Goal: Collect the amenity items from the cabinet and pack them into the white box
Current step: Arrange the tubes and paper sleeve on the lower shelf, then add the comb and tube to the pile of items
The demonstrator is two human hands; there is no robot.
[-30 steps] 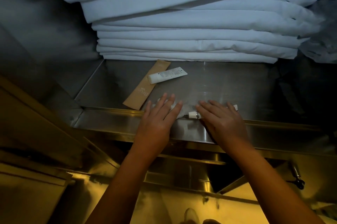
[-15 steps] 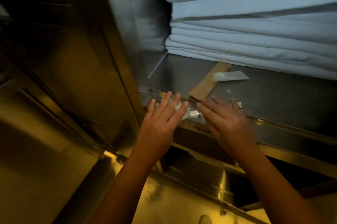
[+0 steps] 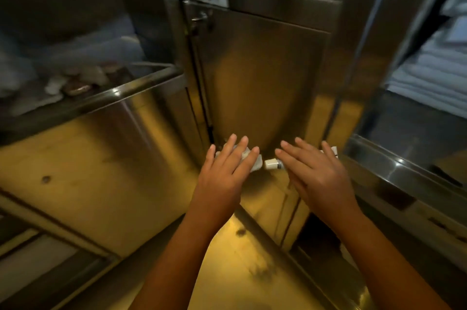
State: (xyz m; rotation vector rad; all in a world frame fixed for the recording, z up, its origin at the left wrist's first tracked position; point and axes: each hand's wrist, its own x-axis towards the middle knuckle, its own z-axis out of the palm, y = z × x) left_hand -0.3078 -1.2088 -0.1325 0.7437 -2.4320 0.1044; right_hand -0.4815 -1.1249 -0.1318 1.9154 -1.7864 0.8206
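Steel cabinet door [image 3: 265,77] fills our view; left hand [image 3: 225,170] pinches one white tube [image 3: 251,162], right hand [image 3: 318,178] a capped tube [image 3: 271,164], grips flat-fingered. We should hold firmly, seeking the unseen white box.

tubes [image 3: 272,164] mostly hidden (cap shows), linens [image 3: 429,67] cropped

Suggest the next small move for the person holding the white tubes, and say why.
Probably look round for the white box, which is not in view: the left hand holds a squeezed tube, the right hand a capped tube, both clear of the steel shelf.
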